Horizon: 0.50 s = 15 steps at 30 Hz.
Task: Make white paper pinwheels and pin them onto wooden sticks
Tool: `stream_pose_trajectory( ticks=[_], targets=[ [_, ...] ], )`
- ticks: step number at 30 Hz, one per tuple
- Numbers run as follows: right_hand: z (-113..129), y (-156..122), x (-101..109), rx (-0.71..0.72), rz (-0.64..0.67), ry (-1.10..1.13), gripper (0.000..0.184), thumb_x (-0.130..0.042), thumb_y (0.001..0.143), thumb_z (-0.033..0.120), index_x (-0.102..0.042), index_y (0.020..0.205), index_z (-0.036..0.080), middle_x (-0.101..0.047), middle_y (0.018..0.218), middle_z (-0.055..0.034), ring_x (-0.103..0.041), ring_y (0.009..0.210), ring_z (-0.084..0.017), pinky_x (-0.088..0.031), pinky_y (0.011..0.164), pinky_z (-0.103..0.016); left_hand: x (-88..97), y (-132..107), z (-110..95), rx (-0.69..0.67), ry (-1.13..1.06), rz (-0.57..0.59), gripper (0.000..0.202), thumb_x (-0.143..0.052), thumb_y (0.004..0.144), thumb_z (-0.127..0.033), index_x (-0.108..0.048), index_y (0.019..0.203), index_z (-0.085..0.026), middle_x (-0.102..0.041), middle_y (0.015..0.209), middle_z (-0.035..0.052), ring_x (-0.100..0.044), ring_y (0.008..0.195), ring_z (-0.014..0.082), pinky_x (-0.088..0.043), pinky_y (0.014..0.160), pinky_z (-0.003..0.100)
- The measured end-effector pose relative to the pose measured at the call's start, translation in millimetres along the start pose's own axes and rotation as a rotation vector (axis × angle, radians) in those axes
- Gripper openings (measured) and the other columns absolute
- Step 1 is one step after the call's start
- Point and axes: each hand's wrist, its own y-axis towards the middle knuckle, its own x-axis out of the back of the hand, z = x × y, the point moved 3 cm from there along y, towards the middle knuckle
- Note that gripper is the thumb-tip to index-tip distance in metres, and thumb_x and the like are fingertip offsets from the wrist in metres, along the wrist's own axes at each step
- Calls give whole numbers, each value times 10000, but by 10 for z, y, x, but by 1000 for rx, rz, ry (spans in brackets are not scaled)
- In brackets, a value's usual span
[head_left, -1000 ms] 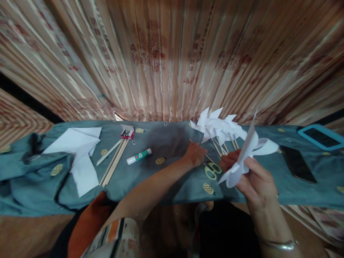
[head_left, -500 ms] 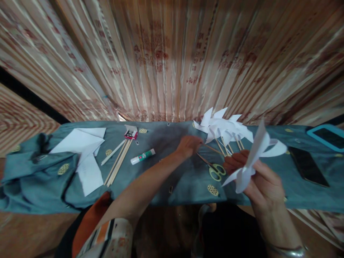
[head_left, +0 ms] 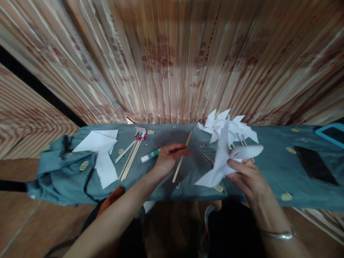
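Note:
My left hand (head_left: 169, 157) pinches a thin wooden stick (head_left: 182, 154) and holds it slanted above the blue-grey cloth (head_left: 188, 175). To its right, my right hand (head_left: 245, 175) grips a white folded paper pinwheel (head_left: 225, 157) by its middle, raised off the cloth. Behind the pinwheel lies a pile of finished white pinwheels on sticks (head_left: 231, 129). The scissors are mostly hidden behind the held pinwheel.
Several loose sticks (head_left: 131, 159), a white pen (head_left: 125, 151), a glue stick (head_left: 149, 155) and a small pin box (head_left: 140, 134) lie left of centre. White paper sheets (head_left: 100, 150) rest at far left. A dark phone (head_left: 314, 165) and a blue-cased tablet (head_left: 331, 133) sit at right. Striped curtain behind.
My left hand has lifted a stick from beside the scissors and drawn it left. My right hand has turned the pinwheel and brought it lower, toward the middle. The view shifted right.

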Motion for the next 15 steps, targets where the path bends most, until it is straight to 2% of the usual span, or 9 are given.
stream_pose_trajectory(
  ticks=[3,5,7,9,11,15],
  targets=[
    [-61,-74,-165,-19,90,-150,292,-875,525,316,-722,745,200,-729,664,-18,-646,549,-169,-546,535,-279,22,-289,19,16,-61,-16,286,-846,538,-291,-726,757,-151,-733,713,19,-679,679,170,-520,720,293],
    [-62,-144,-275,27,173,-255,265,-869,547,313,-731,739,194,-732,689,-32,-654,594,-177,-546,559,-278,42,-429,53,49,-110,-6,351,-858,527,-305,-734,819,-155,-735,727,24,-665,650,163,-519,676,285],
    [-43,-227,-378,104,280,-323,246,-846,595,349,-737,760,202,-730,736,-42,-661,659,-188,-544,588,-277,70,-507,94,126,-154,3,341,-863,520,-314,-738,793,-152,-727,698,24,-631,583,136,-501,614,258],
    [-19,-310,-464,199,379,-373,244,-784,676,418,-733,789,208,-720,776,-52,-659,701,-194,-535,602,-278,95,-532,136,246,-185,25,315,-873,501,-301,-738,739,-146,-723,685,31,-620,568,125,-492,598,244],
    [6,-373,-526,329,430,-487,209,-705,763,414,-716,808,210,-712,797,-52,-655,720,-189,-521,626,-280,121,-527,164,327,-200,31,312,-882,470,-273,-739,717,-149,-719,673,27,-616,561,118,-485,589,231],
    [54,-421,-591,618,380,-811,93,-692,782,273,-676,858,221,-716,819,-33,-654,769,-188,-494,691,-292,131,-549,193,360,-144,88,289,-860,480,-258,-743,719,-147,-723,704,43,-643,635,158,-498,617,250]
  ],
)
